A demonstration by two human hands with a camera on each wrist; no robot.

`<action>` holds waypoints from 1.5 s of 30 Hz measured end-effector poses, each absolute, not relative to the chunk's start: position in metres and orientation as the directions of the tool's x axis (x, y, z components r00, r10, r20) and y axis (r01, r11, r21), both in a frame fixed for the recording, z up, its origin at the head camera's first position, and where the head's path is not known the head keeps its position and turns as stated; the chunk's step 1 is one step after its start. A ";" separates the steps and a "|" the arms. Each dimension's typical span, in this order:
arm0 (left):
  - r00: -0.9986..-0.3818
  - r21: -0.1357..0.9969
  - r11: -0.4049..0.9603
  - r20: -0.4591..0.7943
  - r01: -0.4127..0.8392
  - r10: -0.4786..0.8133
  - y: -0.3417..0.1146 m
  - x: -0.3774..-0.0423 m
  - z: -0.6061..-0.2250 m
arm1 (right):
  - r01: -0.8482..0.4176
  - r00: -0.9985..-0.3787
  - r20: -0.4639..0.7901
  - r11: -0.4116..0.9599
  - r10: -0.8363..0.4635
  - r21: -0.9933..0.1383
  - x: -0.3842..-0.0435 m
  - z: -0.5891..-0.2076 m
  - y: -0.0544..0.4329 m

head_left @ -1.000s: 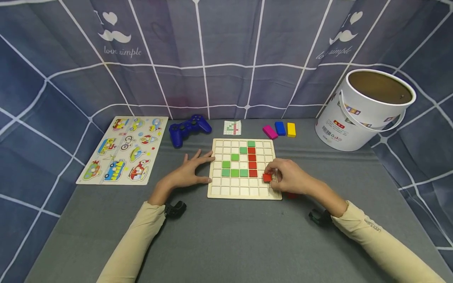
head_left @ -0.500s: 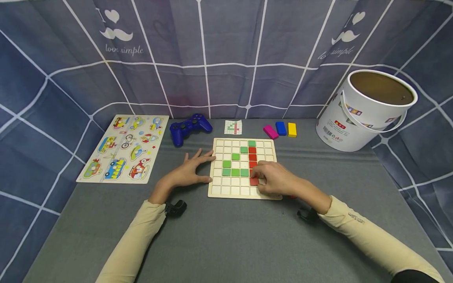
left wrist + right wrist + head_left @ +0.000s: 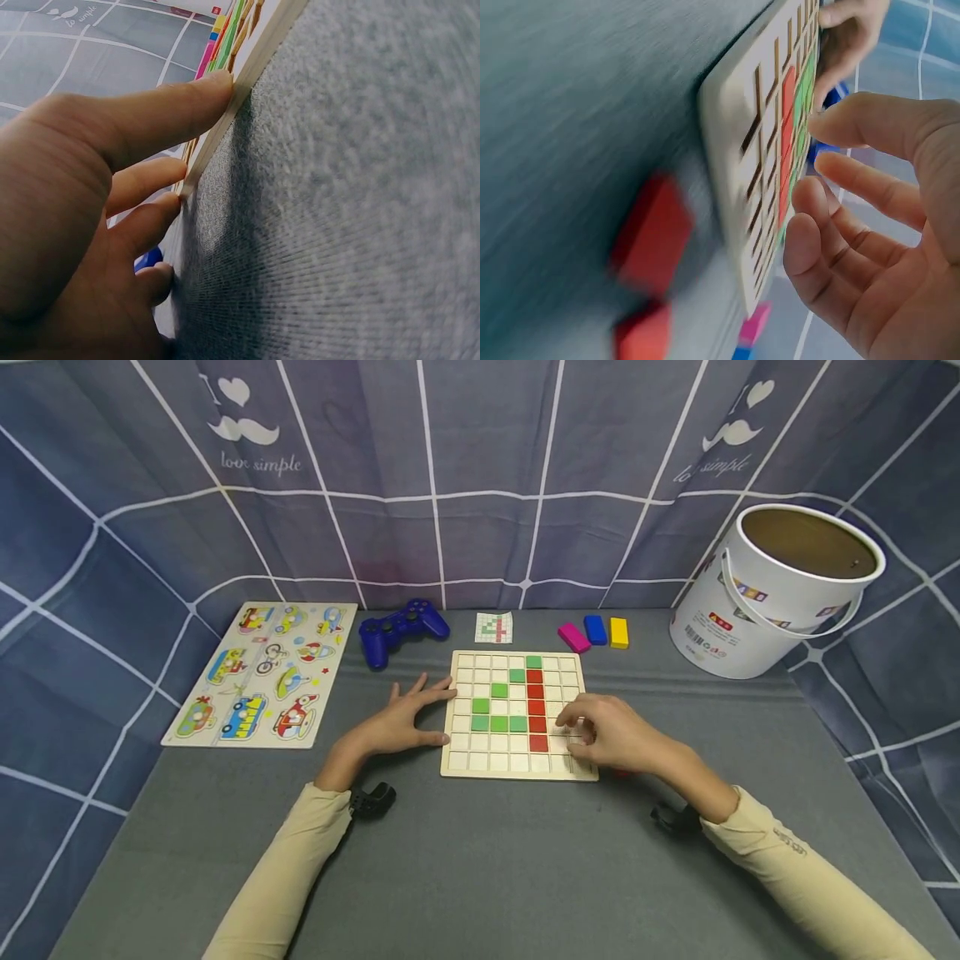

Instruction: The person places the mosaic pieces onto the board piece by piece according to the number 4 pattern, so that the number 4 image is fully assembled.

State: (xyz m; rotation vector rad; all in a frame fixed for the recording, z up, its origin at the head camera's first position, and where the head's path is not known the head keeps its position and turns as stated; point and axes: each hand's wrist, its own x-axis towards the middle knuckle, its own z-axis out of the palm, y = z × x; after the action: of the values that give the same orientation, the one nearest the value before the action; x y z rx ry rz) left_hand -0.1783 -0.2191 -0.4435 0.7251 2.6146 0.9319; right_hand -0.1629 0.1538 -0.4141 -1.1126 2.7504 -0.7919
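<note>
A square wooden grid board point(image 3: 480, 764) lies on the grey cloth, with several green tiles point(image 3: 498, 724) and a column of red tiles point(image 3: 537, 725) set in its cells. My left hand point(image 3: 397, 724) steadies the board's left edge, fingers spread, thumb and fingertips at the rim in the left wrist view. Over the board's right side hovers my right hand point(image 3: 615, 735), thumb and fingers apart with nothing between them, as the right wrist view shows. Two loose red blocks point(image 3: 654, 234) lie on the cloth beside the board's right edge, mostly hidden under the right hand in the head view.
Behind the board are a small pattern card point(image 3: 493, 628) and pink point(image 3: 573, 637), blue point(image 3: 595, 630) and yellow point(image 3: 618, 633) blocks. A blue game controller point(image 3: 403, 631) and a picture puzzle board point(image 3: 262, 677) sit at left. A white bucket point(image 3: 720, 627) stands at back right.
My right hand carried a red tile left to the bottom of the red column, let it go there, and drew back to the right. My left hand stayed at the board's edge.
</note>
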 end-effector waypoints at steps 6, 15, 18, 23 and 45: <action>-0.834 0.646 0.665 -0.079 0.375 0.546 -0.218 -0.179 -0.440 | -0.562 -0.805 0.132 0.670 -0.579 -0.486 -0.156 -0.420 0.202; -0.837 0.652 0.667 -0.090 0.361 0.540 -0.217 -0.178 -0.441 | -0.489 -0.856 0.089 0.739 -0.510 -0.464 -0.141 -0.429 0.241; -0.840 0.651 0.671 -0.093 0.355 0.535 -0.218 -0.177 -0.442 | -0.468 -0.864 0.066 0.747 -0.499 -0.472 -0.141 -0.430 0.243; -0.839 0.651 0.671 -0.097 0.354 0.536 -0.218 -0.177 -0.443 | -0.457 -0.870 0.062 0.752 -0.490 -0.475 -0.143 -0.433 0.242; -0.832 0.657 0.648 -0.056 0.385 0.551 -0.218 -0.175 -0.441 | -0.617 -0.754 0.150 0.610 -0.640 -0.497 -0.144 -0.430 0.171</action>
State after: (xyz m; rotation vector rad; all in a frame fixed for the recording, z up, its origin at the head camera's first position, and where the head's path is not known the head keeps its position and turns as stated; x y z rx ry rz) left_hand -0.1750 -0.2176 -0.4407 0.7583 2.6170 0.9580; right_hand -0.1443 0.1714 -0.4296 -1.0862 2.7803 -0.8334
